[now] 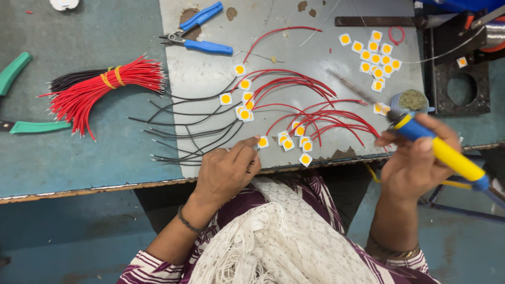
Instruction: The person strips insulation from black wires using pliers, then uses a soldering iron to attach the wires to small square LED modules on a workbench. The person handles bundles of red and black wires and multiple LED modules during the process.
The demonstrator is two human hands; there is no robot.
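Soldering iron (442, 150), with its blue and yellow handle, lies in the right hand (415, 163) at the right side of the scene, its long axis running from the near right up toward the far left, so the thin metal tip (352, 87) points out over the grey work plate (210, 79). The right hand is closed around the handle in a full grip. The left hand (226, 171) rests at the near edge of the plate with its fingers curled loosely, the fingertips touching a small white square chip with a yellow centre (262, 141); whether it pinches the chip cannot be told. More such chips with red and black wires (294, 105) attached spread across the middle of the plate, between the two hands, and a loose cluster of unwired chips (376, 58) lies far right, just beyond the iron's tip. A small round pot (413, 100) stands right beside the iron's collar. Blue-handled pliers (202, 44) lie at the far side of the plate, and a bundle of red wires tied with a yellow band (100, 89) lies on the teal table (79, 158) to the left, near green-handled cutters (21, 100). A dark stand (457, 79) crowds the far right. The table's near edge runs just below both hands.
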